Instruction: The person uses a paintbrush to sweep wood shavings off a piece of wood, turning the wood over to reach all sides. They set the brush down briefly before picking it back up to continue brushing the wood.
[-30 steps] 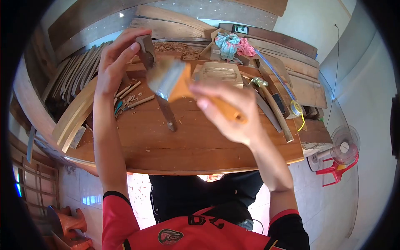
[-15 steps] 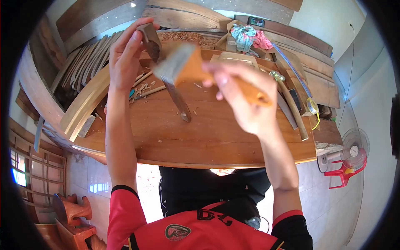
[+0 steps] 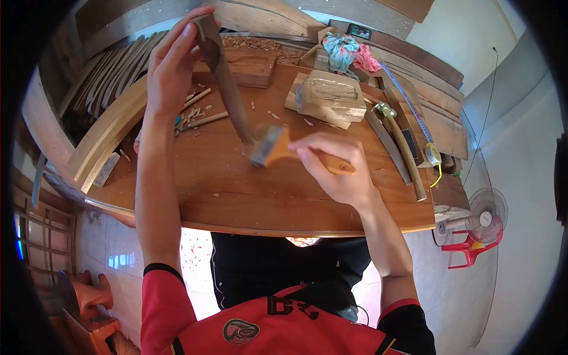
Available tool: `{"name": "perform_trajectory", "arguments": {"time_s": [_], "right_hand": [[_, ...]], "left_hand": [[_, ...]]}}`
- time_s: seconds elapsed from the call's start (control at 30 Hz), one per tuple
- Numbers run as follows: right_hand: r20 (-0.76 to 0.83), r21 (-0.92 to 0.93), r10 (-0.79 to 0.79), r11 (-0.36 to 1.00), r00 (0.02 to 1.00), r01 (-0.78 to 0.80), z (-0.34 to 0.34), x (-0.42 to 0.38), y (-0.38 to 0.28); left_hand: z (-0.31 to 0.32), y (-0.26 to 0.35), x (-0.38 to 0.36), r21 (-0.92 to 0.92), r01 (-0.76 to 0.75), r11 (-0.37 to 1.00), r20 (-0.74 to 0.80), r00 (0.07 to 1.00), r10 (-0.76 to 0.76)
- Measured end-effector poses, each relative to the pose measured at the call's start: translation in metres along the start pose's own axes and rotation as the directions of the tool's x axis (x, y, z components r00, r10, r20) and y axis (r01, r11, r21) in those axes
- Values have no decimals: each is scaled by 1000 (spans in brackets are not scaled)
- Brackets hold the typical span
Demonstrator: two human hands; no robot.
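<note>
My left hand point(image 3: 171, 65) grips the thick upper end of a long dark wooden tool point(image 3: 232, 97), which slants down and to the right over the table. Its lower end meets the bristles of a flat brush point(image 3: 278, 148). The brush's orange handle lies in the closed fingers of my right hand point(image 3: 340, 165). Bristles and tool end are somewhat blurred, so I cannot tell exactly how they touch. Behind the brush rests a carved pale wood block point(image 3: 328, 97).
On the wooden table point(image 3: 284, 204) lie a hammer point(image 3: 405, 148), thin chisels and wood shavings at the left, and a reddish board point(image 3: 248, 68). A tape measure point(image 3: 433, 155) and crumpled cloths point(image 3: 343, 53) are at the right. A fan point(image 3: 485, 219) stands beyond.
The brush has moved down from the tool's middle to its lower end. My left hand has risen slightly, and the pale block is now uncovered.
</note>
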State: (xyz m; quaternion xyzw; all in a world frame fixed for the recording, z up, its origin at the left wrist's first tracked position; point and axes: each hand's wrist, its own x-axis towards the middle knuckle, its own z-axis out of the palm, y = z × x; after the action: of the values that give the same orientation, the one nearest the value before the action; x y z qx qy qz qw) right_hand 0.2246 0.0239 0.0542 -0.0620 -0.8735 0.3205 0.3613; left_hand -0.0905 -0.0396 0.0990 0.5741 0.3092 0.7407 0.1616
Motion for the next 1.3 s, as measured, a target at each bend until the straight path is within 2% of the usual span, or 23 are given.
{"name": "perform_trajectory", "arguments": {"time_s": [0.07, 0.1, 0.2, 0.3, 0.4, 0.53, 0.57, 0.67, 0.7, 0.8, 0.87, 0.9, 0.93, 0.97, 1.0, 1.03, 1.07, 1.1, 1.13, 1.17, 1.2, 1.23, 1.3], "right_hand": [[70, -21, 114, 993, 991, -113, 0, -15, 10], [81, -66, 97, 994, 992, -92, -3, -21, 16], [-9, -49, -64, 997, 998, 63, -9, -46, 35], [-89, 149, 157, 978, 984, -143, -18, -60, 34], [-83, -28, 42, 999, 996, -44, -26, -51, 30], [31, -238, 81, 969, 996, -72, -19, -65, 30], [108, -262, 193, 952, 975, -160, -21, -73, 32], [185, -444, 232, 887, 955, -130, -21, -87, 25], [198, -418, 244, 897, 949, -143, -22, -94, 19], [85, -563, 146, 823, 986, -74, -28, -116, -17], [-19, -409, 8, 912, 1000, -15, -45, -175, -22], [-149, -373, -101, 927, 984, 39, -51, -204, -30], [-229, -335, -48, 942, 972, -32, -62, -237, -39], [-317, -226, 214, 929, 924, -293, -63, -268, -44], [-378, -108, 463, 838, 802, -535, -61, -306, -49], [-283, -161, 699, 641, 657, -750, -52, -367, -39], [-208, -237, 873, 393, 441, -889, -38, -449, -23], [232, -560, 942, 332, 241, -759, -32, -550, -13], [367, -506, 930, 193, -8, -841, -11, -552, -57], [466, -473, 874, 119, -134, -873, -2, -547, -74], [552, -459, 793, 33, -256, -888, 7, -547, -92], [601, -440, 751, 26, -274, -897, 9, -551, -99], [685, -400, 666, 4, -296, -917, 12, -553, -110]], "left_hand": [[-7, -5, 0, 7, 49, 999, -47, 998, -49], [-7, -6, 0, 7, 51, 999, -47, 998, -51], [-7, -6, 1, -5, 48, 999, -47, 998, -49], [-7, -7, -1, -34, 56, 998, -42, 997, -57], [-1, -8, 2, -52, 49, 997, -45, 998, -51], [-5, -9, 1, -73, 71, 995, -50, 996, -74], [-6, -9, 0, -78, 86, 993, -49, 995, -90], [-4, -10, 0, -27, 45, 999, -80, 996, -47], [-3, -10, 0, -34, 48, 998, -73, 996, -50], [-2, -10, 1, -62, 53, 997, -62, 996, -57], [-2, -11, 2, -89, 55, 995, -76, 995, -61], [-14, -22, 6, -270, 59, 961, -106, 990, -91], [-31, -41, 14, -443, 55, 895, -136, 982, -128], [-28, -43, 7, -446, 58, 893, -133, 983, -130], [-25, -46, 0, -449, 60, 891, -129, 983, -131], [0, -18, -1, -279, 50, 959, -80, 994, -75], [15, -2, 1, -104, 20, 994, -15, 1000, -21], [15, -6, 3, -147, -13, 989, 11, 1000, 15], [15, -8, 5, -191, -44, 981, 37, 998, 52], [26, -10, 5, -128, -68, 990, -76, 995, 59], [26, -8, 2, -105, -53, 993, -110, 993, 42], [26, -6, -1, -83, -37, 996, -143, 989, 25], [20, 1, 0, -103, -1, 995, -69, 998, -7]]}}
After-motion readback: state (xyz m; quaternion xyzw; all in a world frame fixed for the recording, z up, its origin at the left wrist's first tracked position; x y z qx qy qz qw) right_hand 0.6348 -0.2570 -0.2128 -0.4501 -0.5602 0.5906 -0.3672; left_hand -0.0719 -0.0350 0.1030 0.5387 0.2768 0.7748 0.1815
